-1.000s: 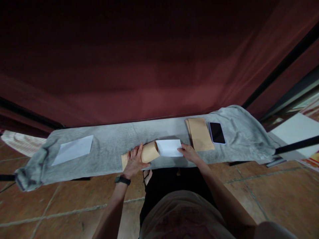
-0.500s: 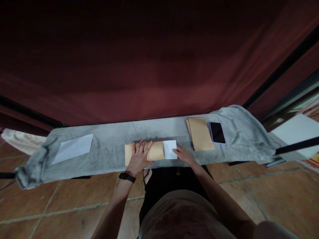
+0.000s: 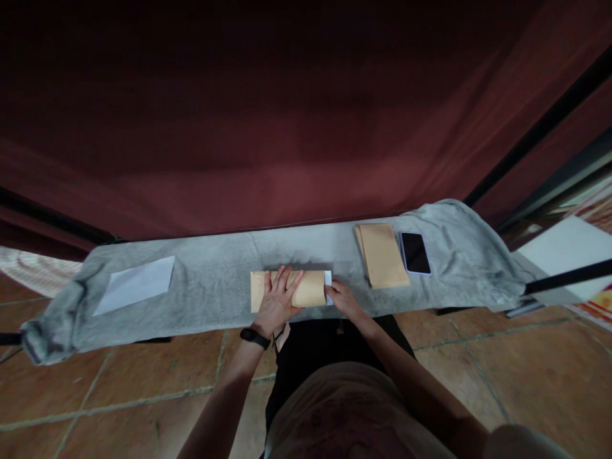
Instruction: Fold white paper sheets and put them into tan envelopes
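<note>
A tan paper envelope point(image 3: 308, 290) lies lengthwise near the front edge of the cloth-covered table. My left hand point(image 3: 278, 299) rests flat on it with the fingers spread. From the envelope's right end sticks out a narrow strip of folded white paper point(image 3: 327, 278); the rest of the sheet is hidden inside. My right hand point(image 3: 342, 297) grips that strip at its outer edge, thumb and fingers closed on it.
A grey cloth point(image 3: 210, 280) covers the narrow table. On the left lies a white sheet point(image 3: 136, 285). Tan envelopes point(image 3: 382, 256) are stacked on the right beside a phone point(image 3: 415, 254). Behind hangs a dark red curtain point(image 3: 287, 159).
My right hand has pushed the white paper leftward, so much less of it shows outside the envelope. The envelope and my left hand appear slightly further right in view.
</note>
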Action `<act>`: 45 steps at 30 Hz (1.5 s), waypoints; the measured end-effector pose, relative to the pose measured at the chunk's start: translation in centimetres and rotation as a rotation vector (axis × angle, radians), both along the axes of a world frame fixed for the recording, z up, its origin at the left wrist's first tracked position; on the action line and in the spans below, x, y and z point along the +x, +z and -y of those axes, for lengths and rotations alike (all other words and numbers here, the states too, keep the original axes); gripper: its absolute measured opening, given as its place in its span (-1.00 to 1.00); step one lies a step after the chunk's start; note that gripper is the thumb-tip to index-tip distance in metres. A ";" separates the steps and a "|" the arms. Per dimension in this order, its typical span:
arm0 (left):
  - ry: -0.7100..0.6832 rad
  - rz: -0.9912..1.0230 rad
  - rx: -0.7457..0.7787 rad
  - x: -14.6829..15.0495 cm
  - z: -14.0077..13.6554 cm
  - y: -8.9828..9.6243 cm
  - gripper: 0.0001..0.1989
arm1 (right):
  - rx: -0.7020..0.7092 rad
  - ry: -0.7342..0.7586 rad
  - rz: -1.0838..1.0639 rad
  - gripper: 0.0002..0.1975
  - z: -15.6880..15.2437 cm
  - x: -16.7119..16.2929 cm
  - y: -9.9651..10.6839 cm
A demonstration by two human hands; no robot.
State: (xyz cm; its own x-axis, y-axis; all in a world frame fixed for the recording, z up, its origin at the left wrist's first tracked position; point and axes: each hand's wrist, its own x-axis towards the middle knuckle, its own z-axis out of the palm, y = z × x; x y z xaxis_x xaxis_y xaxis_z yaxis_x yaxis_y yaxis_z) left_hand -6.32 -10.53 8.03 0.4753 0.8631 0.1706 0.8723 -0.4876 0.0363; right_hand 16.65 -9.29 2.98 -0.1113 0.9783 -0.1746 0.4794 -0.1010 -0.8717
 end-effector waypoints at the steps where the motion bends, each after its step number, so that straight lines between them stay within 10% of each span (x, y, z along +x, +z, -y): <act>1: 0.001 0.010 -0.008 -0.1 -0.1 -0.2 0.07 | -0.002 0.000 -0.002 -0.77 -0.1 -0.1 -0.1; 38: -0.028 0.099 -0.134 -0.5 -0.4 -1.2 0.11 | -0.122 -0.231 -0.239 -0.80 -0.8 -1.8 -1.7; 45: 0.213 0.544 -0.043 0.1 2.8 -2.8 -0.19 | -0.063 -0.346 -0.340 -0.87 -1.3 -1.7 -2.6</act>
State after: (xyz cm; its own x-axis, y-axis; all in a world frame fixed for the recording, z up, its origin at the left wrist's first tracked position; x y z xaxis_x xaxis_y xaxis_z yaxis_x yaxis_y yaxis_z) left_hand -6.19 -13.36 5.20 0.1444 0.9416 0.3042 0.8015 -0.2916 0.5220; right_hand 14.96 -8.02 0.33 0.1577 0.9565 -0.2453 0.0973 -0.2623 -0.9601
